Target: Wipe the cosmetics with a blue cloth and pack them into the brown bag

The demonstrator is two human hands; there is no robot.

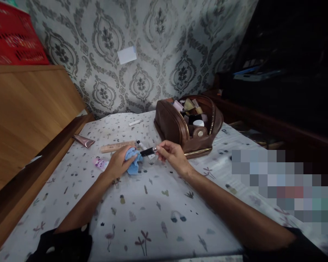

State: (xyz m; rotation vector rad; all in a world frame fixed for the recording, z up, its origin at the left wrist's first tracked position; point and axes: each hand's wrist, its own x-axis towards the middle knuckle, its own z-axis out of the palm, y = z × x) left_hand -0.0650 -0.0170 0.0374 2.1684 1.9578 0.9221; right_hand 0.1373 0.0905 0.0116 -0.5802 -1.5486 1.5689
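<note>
My left hand (pixel 119 162) is closed on a crumpled blue cloth (pixel 133 165). Between my hands is a slim black tube (pixel 148 151) with a silvery end, which looks like a cosmetic. My right hand (pixel 172 155) pinches its right end, while its left end meets the cloth. Just behind it lies a small white tube (pixel 142 145) with a dark end, partly hidden. A long peach-coloured tube (pixel 112 146) rests beyond my left hand. Beside my left wrist is a purple-and-white patterned tube (pixel 100 163), partly covered. A brown zip bag (pixel 169 122) stands open beyond my right hand, with several cosmetics inside.
On the patterned white sheet (pixel 142 222), a white stick (pixel 136 122) lies near the wall and a pinkish squeeze tube (pixel 83 141) near the left edge. A wooden panel (pixel 30 120) bounds the left, under a red basket (pixel 16 40). Dark furniture (pixel 284 105) fills the right.
</note>
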